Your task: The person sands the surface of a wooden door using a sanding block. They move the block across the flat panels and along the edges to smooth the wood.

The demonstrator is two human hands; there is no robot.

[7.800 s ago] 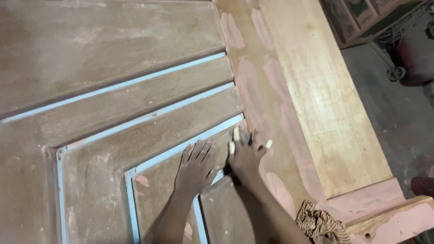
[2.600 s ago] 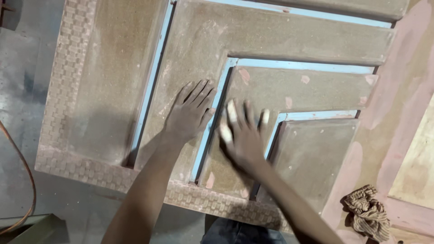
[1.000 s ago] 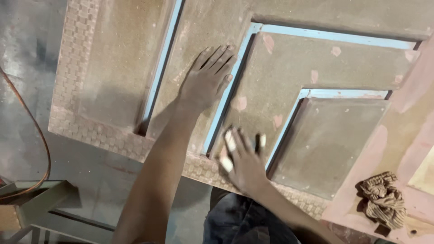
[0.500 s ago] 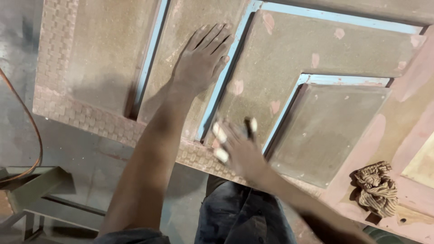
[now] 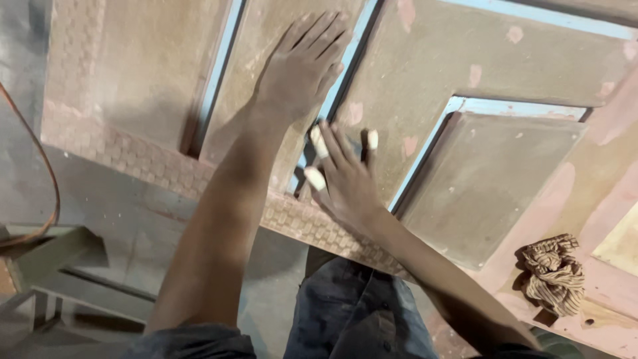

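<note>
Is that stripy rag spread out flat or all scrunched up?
Scrunched up. The striped rag sits in a crumpled, lumpy heap with folds on the pinkish door frame, right of both hands.

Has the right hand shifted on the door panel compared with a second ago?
Yes. The right hand has slid toward the door's patterned border strip; it now lies just below the left hand, beside the light-blue groove line.

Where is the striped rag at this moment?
The rag lies crumpled at the lower right of the head view, on the door's pinkish edge, right of the right hand.
</note>
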